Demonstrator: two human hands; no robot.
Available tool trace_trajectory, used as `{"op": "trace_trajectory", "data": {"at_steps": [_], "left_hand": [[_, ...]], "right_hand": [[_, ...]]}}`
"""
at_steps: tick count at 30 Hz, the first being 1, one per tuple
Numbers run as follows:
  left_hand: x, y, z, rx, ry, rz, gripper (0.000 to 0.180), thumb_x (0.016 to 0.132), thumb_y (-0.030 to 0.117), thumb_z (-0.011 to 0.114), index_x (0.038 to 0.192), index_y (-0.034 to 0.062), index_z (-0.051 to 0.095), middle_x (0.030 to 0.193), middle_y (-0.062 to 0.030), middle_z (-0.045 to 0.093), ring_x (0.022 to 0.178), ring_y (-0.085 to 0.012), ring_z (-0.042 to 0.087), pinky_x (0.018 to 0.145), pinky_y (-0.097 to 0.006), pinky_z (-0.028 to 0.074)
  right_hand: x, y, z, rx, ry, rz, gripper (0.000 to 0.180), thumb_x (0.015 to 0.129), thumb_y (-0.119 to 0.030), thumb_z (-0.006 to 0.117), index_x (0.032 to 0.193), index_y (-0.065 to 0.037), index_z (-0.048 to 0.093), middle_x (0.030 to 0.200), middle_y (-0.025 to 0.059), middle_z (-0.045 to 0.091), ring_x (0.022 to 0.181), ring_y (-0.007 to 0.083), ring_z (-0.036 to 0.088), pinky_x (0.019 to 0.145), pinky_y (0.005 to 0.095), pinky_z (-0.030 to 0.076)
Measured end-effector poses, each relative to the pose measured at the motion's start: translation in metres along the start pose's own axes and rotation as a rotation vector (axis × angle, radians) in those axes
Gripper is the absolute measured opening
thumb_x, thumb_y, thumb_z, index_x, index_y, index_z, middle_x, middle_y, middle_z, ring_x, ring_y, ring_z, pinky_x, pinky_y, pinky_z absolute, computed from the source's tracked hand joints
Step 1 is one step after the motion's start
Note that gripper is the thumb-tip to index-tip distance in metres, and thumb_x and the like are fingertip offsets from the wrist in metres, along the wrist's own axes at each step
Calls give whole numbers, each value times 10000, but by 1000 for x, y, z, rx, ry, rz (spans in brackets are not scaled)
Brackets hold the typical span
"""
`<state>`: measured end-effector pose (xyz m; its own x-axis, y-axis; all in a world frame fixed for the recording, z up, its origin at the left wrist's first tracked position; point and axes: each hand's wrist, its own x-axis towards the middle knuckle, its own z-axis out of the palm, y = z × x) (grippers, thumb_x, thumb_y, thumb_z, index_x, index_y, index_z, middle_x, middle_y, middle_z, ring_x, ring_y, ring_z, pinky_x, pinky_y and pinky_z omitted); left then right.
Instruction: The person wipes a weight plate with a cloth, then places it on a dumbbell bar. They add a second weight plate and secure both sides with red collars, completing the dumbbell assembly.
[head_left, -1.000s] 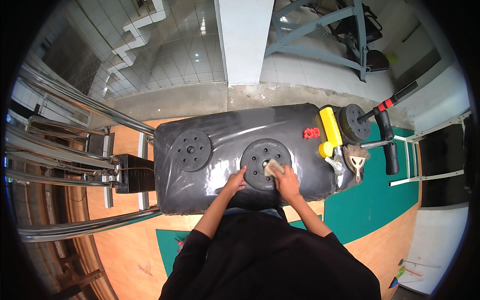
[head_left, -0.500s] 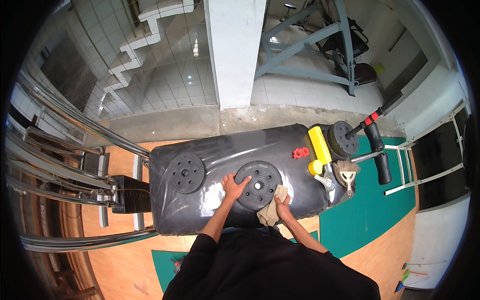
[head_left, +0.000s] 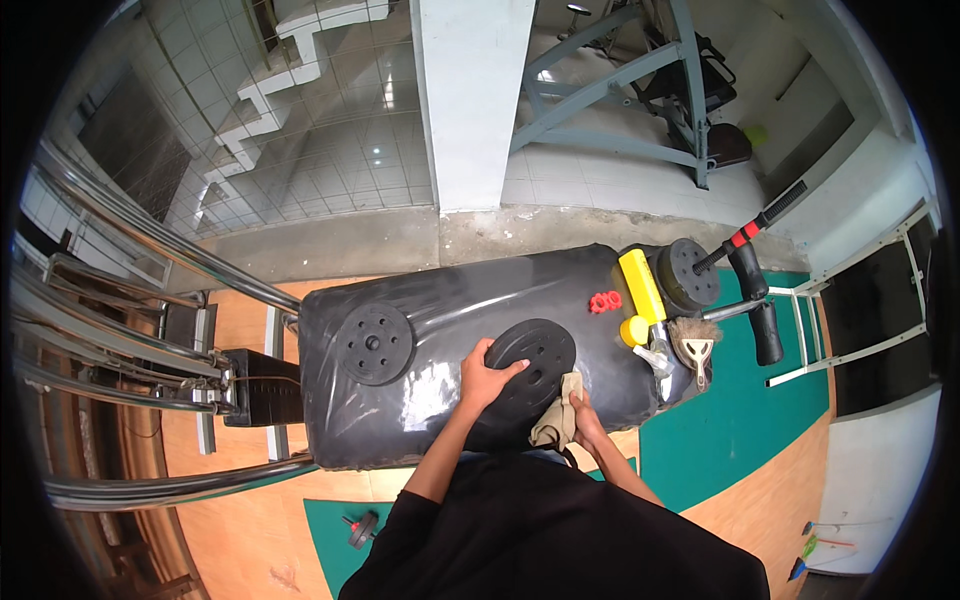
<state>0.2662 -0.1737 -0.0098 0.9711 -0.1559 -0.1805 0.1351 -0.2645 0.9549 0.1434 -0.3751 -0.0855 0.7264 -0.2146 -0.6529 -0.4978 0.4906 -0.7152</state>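
Note:
My left hand (head_left: 487, 378) grips the left edge of a black round weight plate (head_left: 545, 350), thumb over its face. The plate is tilted up from the black plastic-covered bench (head_left: 440, 290). My right hand (head_left: 588, 418) is closed on a beige cloth (head_left: 552, 425) at the plate's lower right edge. A second weight plate (head_left: 374, 345) lies flat on the bench to the left. Right of my hands are red star-shaped collars (head_left: 604, 302), a yellow bottle (head_left: 641, 285) with a clear spray head (head_left: 655, 360), and a brush (head_left: 694, 350).
Another plate (head_left: 688, 270) sits at the bench's right end, next to a bar with red and black grips (head_left: 742, 236) and padded rollers (head_left: 767, 335). Chrome rails (head_left: 180, 255) run along the left. A small dumbbell (head_left: 362, 529) lies on a green mat (head_left: 325, 540) below.
The held plate has gone from lying nearly flat to tilted, and shifted slightly right. My left hand moved right with it. The cloth and my right hand moved slightly right.

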Motion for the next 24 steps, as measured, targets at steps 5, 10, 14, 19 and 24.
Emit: {"op": "trace_trajectory", "data": {"at_steps": [5, 10, 14, 19, 24], "left_hand": [[-14, 44, -24, 267, 13, 270, 440, 624, 247, 832, 971, 56, 638, 910, -123, 685, 835, -284, 667, 730, -351, 520], [-15, 41, -32, 432, -22, 384, 445, 617, 255, 825, 984, 86, 639, 923, -106, 681, 842, -316, 652, 721, -384, 515], [-21, 44, -30, 487, 78, 316, 478, 596, 279, 835, 989, 97, 632, 894, -125, 678, 812, -325, 654, 699, -396, 515], [-19, 41, -9, 584, 47, 307, 430, 621, 218, 800, 958, 56, 587, 875, -122, 657, 827, -321, 638, 702, -414, 510], [-13, 34, -1, 598, -17, 506, 602, 587, 228, 822, 1079, 35, 535, 1052, -160, 594, 1013, -348, 564, 919, -435, 450]], "right_hand": [[-6, -62, 20, 127, -136, -145, 420, 1012, -326, 356, 1376, -133, 281, 1217, 132, 511, 1062, 249, 568, 883, 416, 504], [51, -72, 57, -182, -46, -399, 470, 1007, -395, 351, 1296, -35, 436, 1176, 126, 564, 1046, 216, 568, 919, 333, 449], [19, -90, 109, -555, -13, -595, 393, 1001, -331, 388, 1174, -20, 554, 1131, 127, 601, 1082, 277, 547, 947, 332, 393], [-20, -100, 137, -1078, 109, -1222, 268, 923, -234, 517, 1083, -42, 614, 1080, 141, 607, 1051, 336, 545, 921, 398, 418], [-14, -98, 116, -1050, 93, -1227, 247, 882, -195, 569, 1065, -36, 612, 1057, 127, 608, 1051, 324, 540, 885, 409, 431]]}}
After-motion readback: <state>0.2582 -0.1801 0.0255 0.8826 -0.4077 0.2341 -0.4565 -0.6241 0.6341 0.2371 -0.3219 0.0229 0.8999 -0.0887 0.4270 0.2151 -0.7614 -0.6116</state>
